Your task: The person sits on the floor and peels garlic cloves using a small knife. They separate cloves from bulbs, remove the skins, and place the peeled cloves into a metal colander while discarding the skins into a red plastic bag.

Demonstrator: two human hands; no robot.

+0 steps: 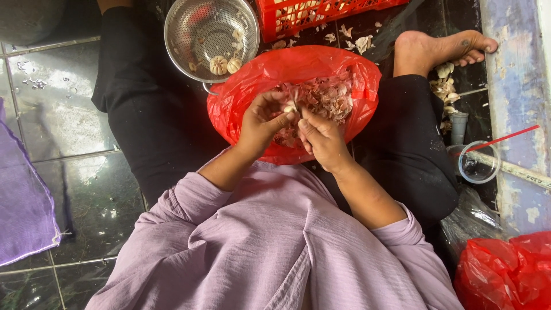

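1. A purple mesh sack (23, 201) lies at the far left on the dark tiled floor (63, 115).
2. A metal colander (211, 37) holds a few peeled garlic cloves (224, 64).
3. The left hand (261, 123) pinches a garlic clove (288, 108) over the red plastic bag (247, 86) of skins.
4. The right hand (324, 140) closes on a small knife (295, 104); peeling seems under way, and stripping the skin calls for a careful, shallow pull.

soft daylight, sharp focus, glare on tiles (69, 109).

Two red plastic bags (241, 97) (505, 272), one metal colander (211, 37), one red crate (321, 11), one clear cup (478, 162), two hands (261, 123) (324, 140).
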